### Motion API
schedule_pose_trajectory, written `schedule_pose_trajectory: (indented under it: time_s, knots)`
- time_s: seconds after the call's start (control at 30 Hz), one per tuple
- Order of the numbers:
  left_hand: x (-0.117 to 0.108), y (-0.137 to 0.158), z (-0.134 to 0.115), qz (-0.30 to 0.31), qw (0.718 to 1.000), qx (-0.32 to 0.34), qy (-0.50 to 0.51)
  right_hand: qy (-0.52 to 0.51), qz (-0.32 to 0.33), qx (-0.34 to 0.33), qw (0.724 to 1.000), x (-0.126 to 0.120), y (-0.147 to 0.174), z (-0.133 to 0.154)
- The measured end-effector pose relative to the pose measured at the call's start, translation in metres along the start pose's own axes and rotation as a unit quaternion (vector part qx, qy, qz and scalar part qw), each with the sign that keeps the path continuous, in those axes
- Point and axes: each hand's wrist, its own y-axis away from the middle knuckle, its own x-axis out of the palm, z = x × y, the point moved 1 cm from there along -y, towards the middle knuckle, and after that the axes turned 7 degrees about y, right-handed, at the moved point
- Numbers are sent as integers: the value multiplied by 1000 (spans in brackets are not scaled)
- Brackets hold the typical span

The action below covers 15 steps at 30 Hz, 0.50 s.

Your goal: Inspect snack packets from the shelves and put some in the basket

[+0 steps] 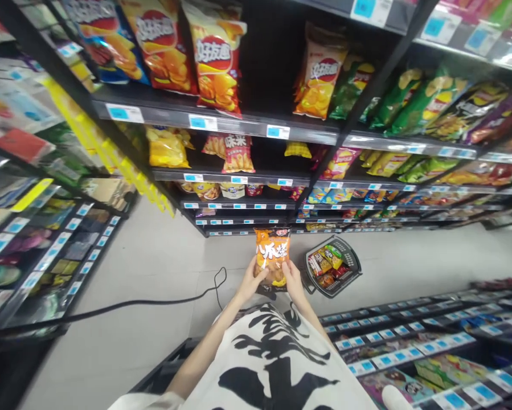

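Between my two hands is an orange snack bag (273, 250) with large white lettering, held upright in front of my body. My left hand (251, 280) grips its lower left side, thumb on the front. On the lower right side my right hand (293, 279) holds it the same way, also with the thumb on the front. The fingers behind the bag are hidden. A dark shopping basket (345, 288) with several snack packets (326, 262) in it stands on the floor to the right of my right hand.
Ahead runs a black shelf rack (238, 117) with several tiers of chip bags (217, 62) and price tags. Another shelf (392, 341) is close at the lower right, and more shelving (37, 267) stands at left. A black cable (153, 302) crosses the grey floor (162, 245).
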Motion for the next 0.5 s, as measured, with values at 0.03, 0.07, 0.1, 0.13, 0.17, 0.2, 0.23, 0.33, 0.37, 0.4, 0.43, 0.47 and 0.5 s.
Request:
schedule_pose_trajectory:
  time_s: [0.03,0.07,0.1,0.13,0.17,0.2,0.23,0.33,0.37,0.4,0.43,0.47,0.5]
  knots:
    - [0,0,0,-1,1000,-3,-2,6,1,-2,1000,0,0,-1]
    - [1,0,0,-3,1000,-3,-4,9,3,-4,1000,-1,0,-2]
    - [1,0,0,-4,1000,-2,-7,10,3,-5,1000,-1,1,-3]
    - [1,0,0,-5,1000,0,-11,9,3,-5,1000,-1,1,-4]
    - [1,0,0,-5,1000,1,-13,6,3,-4,1000,-1,1,-6]
    - [1,0,1,-5,1000,0,-15,-1,4,-3,1000,-1,1,-7]
    - [1,-1,1,-4,1000,-1,-16,-8,6,-3,1000,-1,1,-7]
    - [1,-2,0,-6,1000,-7,-26,-29,6,-1,1000,1,1,-7]
    - [1,-2,0,-8,1000,-10,-28,-37,5,0,999,1,0,-7]
    - [1,-3,0,-10,999,-13,-28,-45,5,1,999,1,0,-6]
    - [2,-3,0,-12,999,-15,-27,-52,5,2,999,2,0,-6]
    - [2,-4,0,-13,999,-15,-25,-57,4,1,998,2,-1,-7]
    - [2,-4,1,-13,1000,-15,-23,-57,3,-1,998,2,-1,-8]
